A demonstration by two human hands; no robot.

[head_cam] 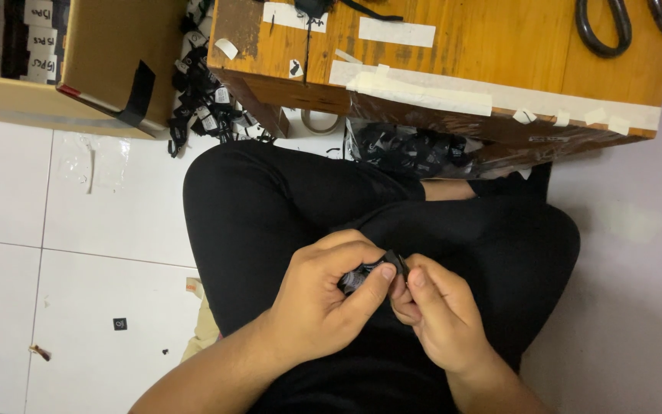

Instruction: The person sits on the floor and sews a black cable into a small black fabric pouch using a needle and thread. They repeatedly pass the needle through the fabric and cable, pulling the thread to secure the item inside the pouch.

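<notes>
The small black bundle (368, 274) sits low in the middle of the view, over the lap in black trousers (285, 199), held between both hands; its long axis runs from about eight o'clock up to two o'clock, the upper end poking out as a dark corner between the two thumbs.

The left hand (319, 303) wraps most of it — fingers curled over the top, thumb pressed up along the underside, so the bundle lies at one o'clock from the palm; the right hand (438, 314) comes in from four o'clock, its thumb and forefinger closed in a pinch on the bundle's upper right end. The two hands touch at the thumbs; the left carries the bulk of the piece, the right only the tip.

At twelve o'clock stands a wooden table (453, 54) edged with strips of pale tape; under it lies a heap of black tagged pieces (408, 149). A cardboard box (116, 61) sits at ten o'clock on the white tiled floor (78, 253).
</notes>
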